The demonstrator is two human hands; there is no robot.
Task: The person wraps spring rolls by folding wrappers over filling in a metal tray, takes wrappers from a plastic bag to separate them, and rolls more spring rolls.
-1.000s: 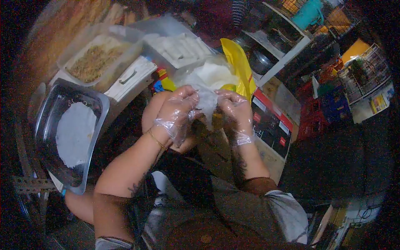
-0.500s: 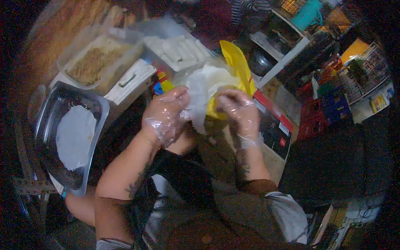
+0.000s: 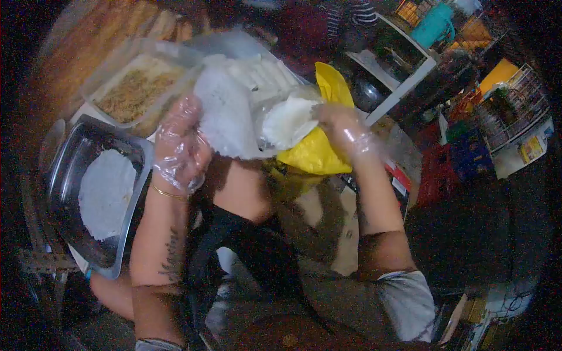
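Note:
My left hand point(image 3: 182, 146), in a clear plastic glove, is closed on the left edge of a thin white spring roll wrapper point(image 3: 227, 114), which hangs spread out. To its right lies a stack of spring roll wrappers point(image 3: 288, 121) in clear film with a yellow plastic bag point(image 3: 319, 153) around it. My right hand point(image 3: 344, 130), also gloved and slightly blurred, has its fingers closed at the right edge of the stack. Another round wrapper point(image 3: 106, 196) lies flat in the dark metal tray point(image 3: 140, 169) at the left.
A clear plastic container point(image 3: 93, 82) with brown shredded filling point(image 3: 137, 92) stands behind the tray. White rolls point(image 3: 272, 75) lie in another container at the back. A shelf point(image 3: 404, 88) and a teal jug point(image 3: 433, 26) are at the upper right. Another person's striped sleeve point(image 3: 357, 11) shows at the top.
My left hand has moved left with the wrapper, which now spreads wider and apart from the stack. My right hand has shifted slightly up to the stack's right edge.

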